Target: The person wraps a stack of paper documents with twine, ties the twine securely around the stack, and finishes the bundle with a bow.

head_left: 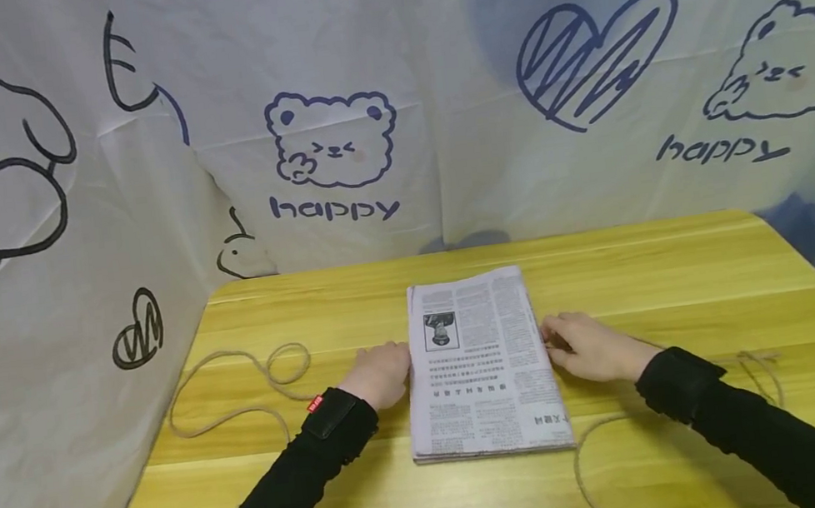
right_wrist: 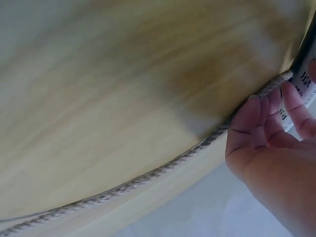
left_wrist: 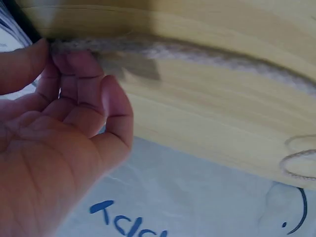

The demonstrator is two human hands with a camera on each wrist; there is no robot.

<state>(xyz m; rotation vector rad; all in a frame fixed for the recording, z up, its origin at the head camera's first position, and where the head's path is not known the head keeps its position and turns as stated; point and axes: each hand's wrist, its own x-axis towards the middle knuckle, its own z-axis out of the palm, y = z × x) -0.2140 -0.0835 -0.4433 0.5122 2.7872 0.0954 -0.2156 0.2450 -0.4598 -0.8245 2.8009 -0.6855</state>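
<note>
A folded newspaper stack [head_left: 480,363] lies in the middle of a yellow wooden table [head_left: 682,281]. A thin jute rope [head_left: 238,353] loops on the table to the left, and it shows again on the right of the stack. My left hand [head_left: 393,364] is at the stack's left edge; in the left wrist view its curled fingers [left_wrist: 79,64] and thumb pinch the rope [left_wrist: 197,54]. My right hand [head_left: 555,342] is at the stack's right edge. There its fingertips [right_wrist: 261,106] curl onto the rope [right_wrist: 148,175] beside the newspaper [right_wrist: 306,74].
A white cloth with blue bear and heart drawings [head_left: 334,141] hangs close behind the table and along its left side. More rope [head_left: 760,369] trails loose on the table's right half and curves toward the near edge.
</note>
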